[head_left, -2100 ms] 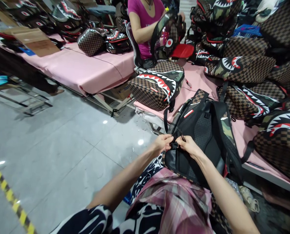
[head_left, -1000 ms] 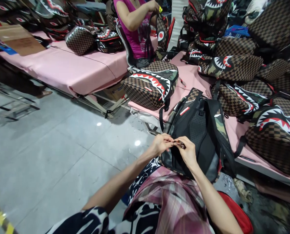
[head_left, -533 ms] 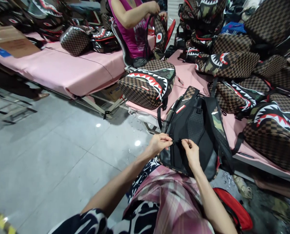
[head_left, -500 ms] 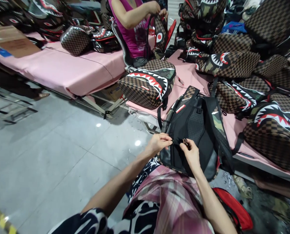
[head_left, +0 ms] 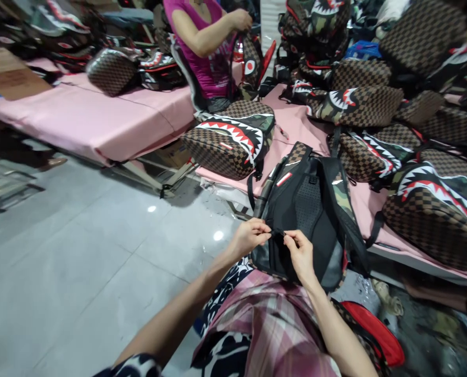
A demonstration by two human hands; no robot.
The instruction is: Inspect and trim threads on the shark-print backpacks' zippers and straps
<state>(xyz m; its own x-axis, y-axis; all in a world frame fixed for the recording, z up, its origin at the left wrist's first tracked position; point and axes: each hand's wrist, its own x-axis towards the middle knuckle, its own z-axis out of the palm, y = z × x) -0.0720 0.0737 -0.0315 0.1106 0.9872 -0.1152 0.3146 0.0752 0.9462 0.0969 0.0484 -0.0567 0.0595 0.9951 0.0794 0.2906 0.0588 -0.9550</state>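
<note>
Moved slightly apart vs 1 s ago, our L hand (head_left: 247, 239) and R hand (head_left: 302, 255) both pinch a blk piece (head_left: 277, 232) b/w them. Our bag (head_left: 309, 204) lies straps-up at the table (head_left: 365, 204) edge.

Hands (head_left: 249, 240) (head_left: 302, 256) — once together, now apart.

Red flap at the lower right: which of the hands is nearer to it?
Right: the right hand is up and left of the red flap; the left hand is farther left, also higher.
</note>
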